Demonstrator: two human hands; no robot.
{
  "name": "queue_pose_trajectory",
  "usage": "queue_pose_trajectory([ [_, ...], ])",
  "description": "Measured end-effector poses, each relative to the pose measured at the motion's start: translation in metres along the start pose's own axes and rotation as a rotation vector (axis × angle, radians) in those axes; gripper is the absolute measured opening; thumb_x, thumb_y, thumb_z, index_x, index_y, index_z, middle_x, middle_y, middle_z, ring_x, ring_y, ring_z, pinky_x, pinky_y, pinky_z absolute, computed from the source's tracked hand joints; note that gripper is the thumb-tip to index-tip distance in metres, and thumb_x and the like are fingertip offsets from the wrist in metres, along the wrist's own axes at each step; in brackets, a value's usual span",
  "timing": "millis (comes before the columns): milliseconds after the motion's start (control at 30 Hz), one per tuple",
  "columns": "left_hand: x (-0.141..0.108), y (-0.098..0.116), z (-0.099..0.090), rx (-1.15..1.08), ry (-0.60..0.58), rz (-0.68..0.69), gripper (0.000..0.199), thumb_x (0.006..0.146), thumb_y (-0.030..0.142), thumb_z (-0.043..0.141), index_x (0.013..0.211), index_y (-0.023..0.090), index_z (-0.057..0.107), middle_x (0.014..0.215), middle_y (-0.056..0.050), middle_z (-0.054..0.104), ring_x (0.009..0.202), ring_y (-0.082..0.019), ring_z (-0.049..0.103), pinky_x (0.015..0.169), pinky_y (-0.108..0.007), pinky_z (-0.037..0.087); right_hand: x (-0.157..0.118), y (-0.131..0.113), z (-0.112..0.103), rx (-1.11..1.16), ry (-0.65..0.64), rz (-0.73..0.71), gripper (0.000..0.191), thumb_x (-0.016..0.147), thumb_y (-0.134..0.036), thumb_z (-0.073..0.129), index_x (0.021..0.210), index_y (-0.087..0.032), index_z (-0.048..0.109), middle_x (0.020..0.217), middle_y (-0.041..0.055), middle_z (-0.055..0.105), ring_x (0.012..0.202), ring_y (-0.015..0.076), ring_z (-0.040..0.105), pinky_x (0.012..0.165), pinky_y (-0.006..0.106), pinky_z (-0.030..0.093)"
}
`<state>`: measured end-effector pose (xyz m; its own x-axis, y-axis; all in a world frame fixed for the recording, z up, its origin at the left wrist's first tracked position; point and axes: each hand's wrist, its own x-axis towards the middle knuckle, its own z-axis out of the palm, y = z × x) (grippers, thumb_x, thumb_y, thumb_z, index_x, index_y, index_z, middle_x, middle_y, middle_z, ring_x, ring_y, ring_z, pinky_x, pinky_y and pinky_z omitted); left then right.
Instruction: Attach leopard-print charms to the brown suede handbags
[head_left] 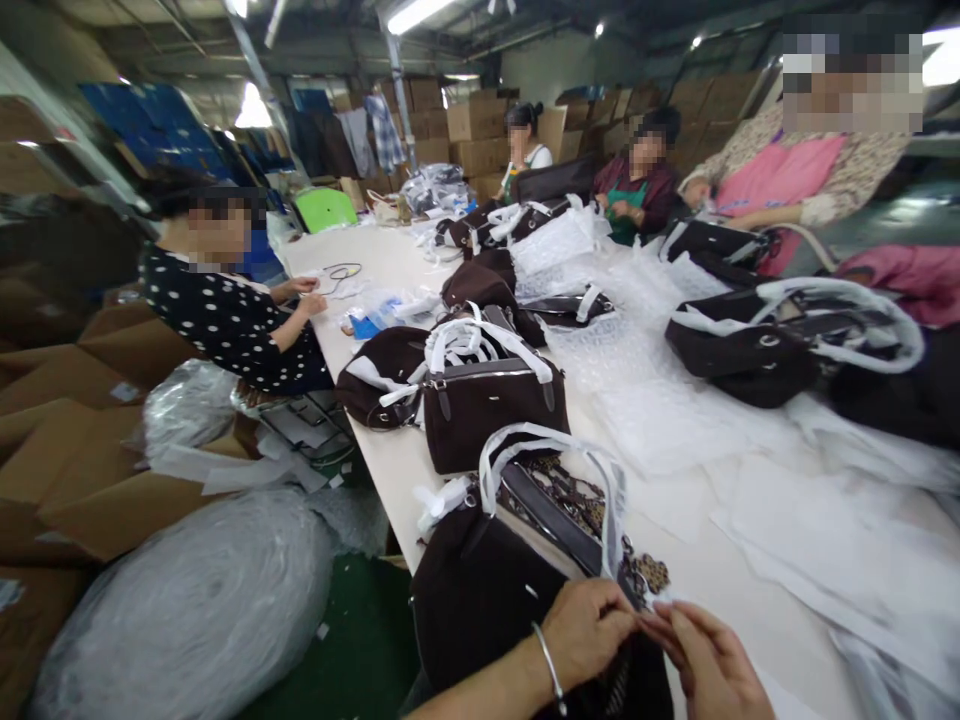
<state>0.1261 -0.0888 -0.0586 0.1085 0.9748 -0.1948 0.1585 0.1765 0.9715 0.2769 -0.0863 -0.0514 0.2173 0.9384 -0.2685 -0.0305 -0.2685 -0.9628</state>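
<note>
A dark brown handbag [480, 590] lies at the near edge of the table, its handles [551, 435] wrapped in white material and its top open on a patterned lining. Over its right side, my left hand [589, 630], with a silver bangle at the wrist, has its fingers pinched together. Close beside it, my right hand [705, 645] is also pinched. A small white piece [654, 600] shows between the fingertips, by a leopard-patterned trim [649, 572]; what exactly each hand grips is too small to tell.
More brown bags [495, 410] stand just beyond on the white table [390, 480]. White wrapping sheets [810, 530] cover the right side. A large plastic roll [195, 610] and cartons [97, 440] lie left. Several people sit or stand around the table.
</note>
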Motion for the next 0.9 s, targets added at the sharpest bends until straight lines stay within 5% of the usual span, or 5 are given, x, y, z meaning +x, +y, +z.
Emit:
queue_pose_trajectory([
  [167, 0.006, 0.003, 0.003, -0.359, -0.369, -0.212, 0.017, 0.079, 0.032, 0.058, 0.077, 0.015, 0.056, 0.062, 0.001, 0.058, 0.052, -0.012, 0.054, 0.054, -0.025, 0.046, -0.015, -0.010, 0.015, -0.035, -0.082, -0.026, 0.035, 0.080, -0.042, 0.067, 0.105, -0.019, 0.061, 0.108, 0.0104, 0.072, 0.102, 0.0243, 0.068, 0.092, 0.039, 0.054],
  [300, 0.006, 0.001, -0.003, -0.484, -0.311, -0.232, 0.025, 0.080, 0.036, 0.064, 0.077, 0.012, 0.058, 0.075, -0.004, 0.064, 0.061, -0.011, 0.059, 0.061, -0.024, 0.048, -0.008, -0.010, 0.009, -0.056, -0.035, -0.057, 0.033, 0.081, -0.041, 0.066, 0.106, -0.020, 0.062, 0.112, 0.0093, 0.069, 0.104, 0.0229, 0.065, 0.088, 0.037, 0.055],
  [400, 0.002, 0.001, -0.008, -0.500, -0.267, -0.244, 0.026, 0.083, 0.036, 0.062, 0.081, 0.010, 0.061, 0.080, -0.006, 0.067, 0.065, -0.011, 0.060, 0.064, -0.023, 0.048, -0.002, -0.010, -0.003, -0.077, 0.053, 0.052, 0.040, 0.073, -0.044, 0.073, 0.103, -0.018, 0.064, 0.098, 0.0080, 0.071, 0.084, 0.0205, 0.067, 0.062, 0.029, 0.057],
  [567, -0.001, -0.001, -0.006, -0.507, -0.254, -0.209, 0.024, 0.085, 0.034, 0.062, 0.081, 0.010, 0.061, 0.077, -0.004, 0.065, 0.066, -0.010, 0.059, 0.067, -0.023, 0.048, 0.000, -0.010, -0.006, 0.004, -0.222, 0.331, 0.042, 0.067, -0.043, 0.079, 0.095, -0.013, 0.070, 0.063, 0.0012, 0.065, 0.053, 0.0110, 0.056, 0.042, 0.020, 0.042],
  [900, 0.000, 0.001, -0.013, -0.438, -0.246, -0.201, 0.025, 0.086, 0.036, 0.061, 0.082, 0.012, 0.060, 0.081, -0.004, 0.064, 0.069, -0.011, 0.060, 0.068, -0.024, 0.050, -0.002, -0.002, 0.008, 0.388, -0.215, 0.435, 0.029, 0.067, -0.038, 0.082, 0.084, -0.016, 0.072, 0.066, -0.0016, 0.066, 0.046, 0.0033, 0.051, 0.034, 0.010, 0.036],
])
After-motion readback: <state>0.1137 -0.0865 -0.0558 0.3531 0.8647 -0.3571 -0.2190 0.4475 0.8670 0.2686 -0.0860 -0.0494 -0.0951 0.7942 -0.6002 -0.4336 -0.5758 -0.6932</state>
